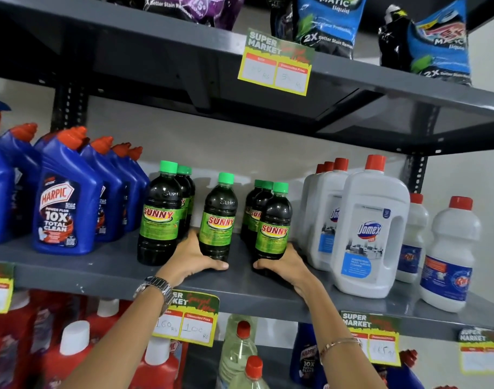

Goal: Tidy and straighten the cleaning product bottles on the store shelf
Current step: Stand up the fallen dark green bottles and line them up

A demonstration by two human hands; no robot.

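Dark Sunny bottles with green caps stand in three short rows on the grey middle shelf (113,265). My left hand (193,256) wraps the base of the middle Sunny bottle (219,217), which stands upright alone. My right hand (282,263) grips the base of the front bottle of the right row (273,223), with two more bottles behind it. The left row's front bottle (158,214) stands beside my left hand, apart from it.
Blue Harpic bottles (66,203) crowd the shelf's left. White Domex jugs (370,228) and smaller white bottles (450,254) stand at the right. Detergent pouches (327,23) sit on the upper shelf, price tags (276,63) hang on edges, red bottles (21,341) fill the shelf below.
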